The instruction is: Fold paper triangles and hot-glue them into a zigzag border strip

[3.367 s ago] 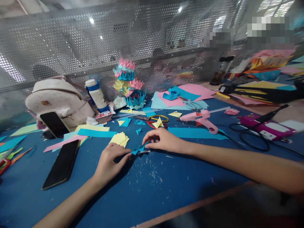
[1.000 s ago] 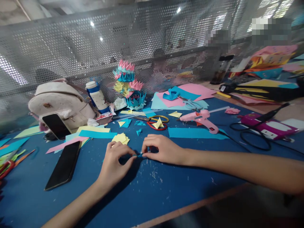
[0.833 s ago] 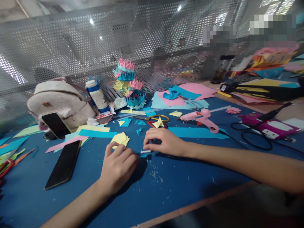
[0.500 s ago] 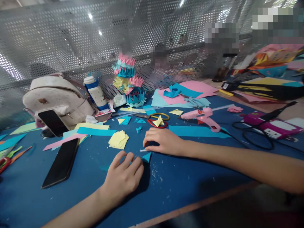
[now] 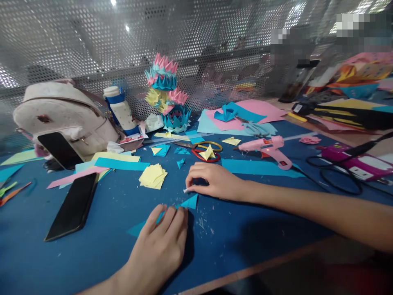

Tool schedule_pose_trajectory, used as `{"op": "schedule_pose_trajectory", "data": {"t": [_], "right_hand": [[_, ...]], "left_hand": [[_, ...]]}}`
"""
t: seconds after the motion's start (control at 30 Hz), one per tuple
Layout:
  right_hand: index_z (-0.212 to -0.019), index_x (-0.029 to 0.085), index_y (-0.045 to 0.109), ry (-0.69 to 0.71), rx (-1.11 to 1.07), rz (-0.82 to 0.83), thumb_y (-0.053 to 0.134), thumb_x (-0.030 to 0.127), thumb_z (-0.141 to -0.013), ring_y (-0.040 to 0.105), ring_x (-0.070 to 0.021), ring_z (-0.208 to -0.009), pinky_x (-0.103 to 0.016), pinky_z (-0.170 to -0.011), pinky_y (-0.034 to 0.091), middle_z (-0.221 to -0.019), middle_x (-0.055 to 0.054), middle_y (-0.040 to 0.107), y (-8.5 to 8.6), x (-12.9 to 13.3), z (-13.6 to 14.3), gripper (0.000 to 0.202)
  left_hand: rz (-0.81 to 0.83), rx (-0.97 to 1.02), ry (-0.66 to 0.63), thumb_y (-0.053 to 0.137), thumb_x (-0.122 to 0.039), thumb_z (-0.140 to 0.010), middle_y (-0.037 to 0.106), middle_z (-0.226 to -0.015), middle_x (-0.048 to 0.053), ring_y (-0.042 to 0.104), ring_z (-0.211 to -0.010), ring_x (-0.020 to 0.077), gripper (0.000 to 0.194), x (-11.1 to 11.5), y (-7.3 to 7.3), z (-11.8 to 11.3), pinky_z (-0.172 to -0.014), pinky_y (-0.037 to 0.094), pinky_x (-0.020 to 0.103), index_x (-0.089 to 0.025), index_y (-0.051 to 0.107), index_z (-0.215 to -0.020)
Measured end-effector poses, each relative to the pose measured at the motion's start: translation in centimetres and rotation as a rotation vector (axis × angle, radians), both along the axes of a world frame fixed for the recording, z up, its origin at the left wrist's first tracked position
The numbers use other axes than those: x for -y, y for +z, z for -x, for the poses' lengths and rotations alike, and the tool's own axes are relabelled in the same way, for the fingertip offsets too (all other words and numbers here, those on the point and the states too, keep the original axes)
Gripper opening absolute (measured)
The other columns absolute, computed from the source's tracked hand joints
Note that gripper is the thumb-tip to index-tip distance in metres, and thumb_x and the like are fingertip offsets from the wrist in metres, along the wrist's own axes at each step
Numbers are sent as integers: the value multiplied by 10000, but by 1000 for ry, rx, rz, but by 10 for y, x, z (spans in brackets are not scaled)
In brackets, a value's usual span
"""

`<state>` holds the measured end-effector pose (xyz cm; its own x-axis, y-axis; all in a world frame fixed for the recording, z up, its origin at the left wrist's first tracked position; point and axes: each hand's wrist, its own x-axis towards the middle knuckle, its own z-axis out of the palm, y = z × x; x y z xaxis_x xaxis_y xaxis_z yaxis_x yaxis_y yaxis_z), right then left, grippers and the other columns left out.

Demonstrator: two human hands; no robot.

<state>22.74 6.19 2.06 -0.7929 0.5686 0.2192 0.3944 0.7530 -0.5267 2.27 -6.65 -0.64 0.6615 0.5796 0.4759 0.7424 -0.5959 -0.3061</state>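
My left hand (image 5: 162, 241) rests with curled fingers pressed on a blue folded paper (image 5: 189, 202), whose tips stick out on both sides. Above and to the right, my right hand (image 5: 211, 180) lies on the table with thumb and index finger pinched on a small white piece (image 5: 186, 190). A stack of yellow paper squares (image 5: 153, 176) lies left of the right hand. Just beyond that hand are a yellow folded piece (image 5: 207, 153) and scissors (image 5: 211, 144). A small blue folded piece (image 5: 180, 163) sits near its fingertips.
A pink glue gun (image 5: 273, 149) lies on the right by a blue strip (image 5: 260, 167). Behind stand a paper tower (image 5: 172, 96), a bottle (image 5: 121, 110) and a backpack (image 5: 64, 114). Two phones (image 5: 72, 207) are at left, a purple power strip (image 5: 356, 162) at far right.
The view has shifted slightly. My left hand is a little lower in view, with more of the blue paper showing. My right hand keeps nearly the same pose.
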Motion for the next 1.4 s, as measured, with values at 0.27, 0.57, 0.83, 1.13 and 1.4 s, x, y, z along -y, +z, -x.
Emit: {"op": "schedule_pose_trajectory", "data": {"t": [0.27, 0.57, 0.83, 1.13, 1.4], "right_hand": [[-876, 166, 678, -43, -25, 36, 653, 270, -915, 585, -148, -821, -266, -717, 428, -895, -35, 663, -4, -8, -2, 115], [-886, 168, 655, -52, -44, 6, 623, 261, -934, 585, -145, -844, -275, -745, 437, -916, -29, 650, -7, -9, -4, 109], [-968, 187, 702, 101, -59, -80, 703, 327, -895, 576, -177, -950, -306, -835, 454, -950, -37, 682, -7, -3, -2, 158], [-908, 191, 712, 109, -20, -157, 680, 274, -905, 580, -174, -876, -281, -754, 437, -864, -22, 711, -13, 10, 2, 89], [-883, 196, 709, 50, -41, -126, 670, 267, -917, 570, -161, -852, -267, -726, 417, -855, -14, 706, -14, 15, 6, 89]], "left_hand": [[-10, -31, -55, 371, -59, -980, 739, -996, 81, 611, -801, 230, 352, -13, 13, 8, -988, 347, 468, -76, 685, -1138], [357, 359, -55, 506, -160, -984, 742, -885, 17, 663, -765, 183, 199, -47, 8, 32, -805, 437, 382, -208, 682, -1064], [493, 583, -47, 621, -184, -917, 760, -883, 3, 696, -801, 181, 119, -52, 6, 33, -816, 469, 358, -237, 719, -959], [526, 562, -91, 634, -192, -936, 742, -905, 7, 672, -821, 172, 58, -49, 6, 28, -809, 449, 342, -213, 685, -952], [520, 565, -13, 636, -238, -923, 749, -814, -13, 656, -772, 178, 125, -51, 8, 24, -802, 400, 363, -237, 713, -825]]}}
